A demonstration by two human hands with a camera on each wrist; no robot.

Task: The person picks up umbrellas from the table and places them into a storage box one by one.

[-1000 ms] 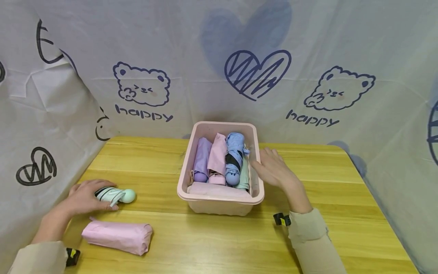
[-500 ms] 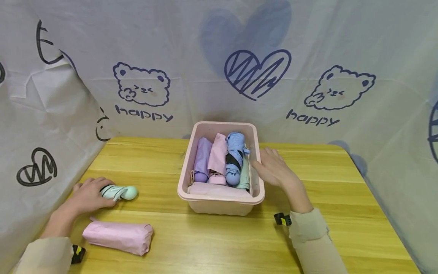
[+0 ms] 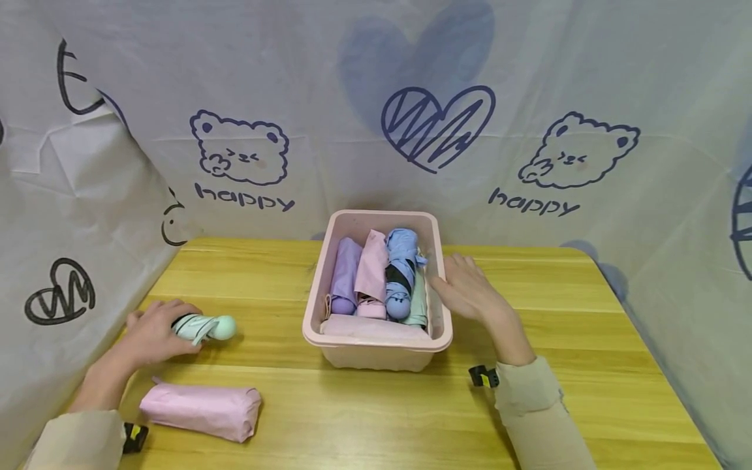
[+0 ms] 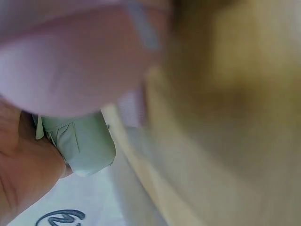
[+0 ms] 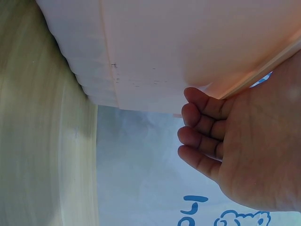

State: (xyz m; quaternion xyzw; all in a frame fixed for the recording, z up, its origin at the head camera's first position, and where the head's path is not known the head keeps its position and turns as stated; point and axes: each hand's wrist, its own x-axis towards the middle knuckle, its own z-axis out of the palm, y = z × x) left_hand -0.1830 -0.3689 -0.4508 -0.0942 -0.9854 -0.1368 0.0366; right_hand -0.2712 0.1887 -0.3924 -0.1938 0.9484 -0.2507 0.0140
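Observation:
My left hand (image 3: 157, 335) grips a folded mint-green umbrella (image 3: 196, 328) low over the table at the left; its round knob points right. In the left wrist view the green umbrella (image 4: 84, 143) shows beside the palm, partly covered by a blurred pink shape. Nearer me lies a wrapped pink umbrella (image 3: 201, 410). At the table's middle stands a pale pink plastic bin (image 3: 376, 356), holding purple, pink, blue and green folded umbrellas and a pale pink one laid crosswise in front. My right hand (image 3: 470, 287) holds the bin's right rim, fingers outside the wall.
The wooden table (image 3: 282, 424) carries everything. A white cloth (image 3: 329, 150) with bear and heart drawings hangs right behind the bin and along both sides.
My left hand has shifted slightly right with the green umbrella, and its fingers now wrap it more closely. The right hand and the bin stay in place. The head view tilts slightly.

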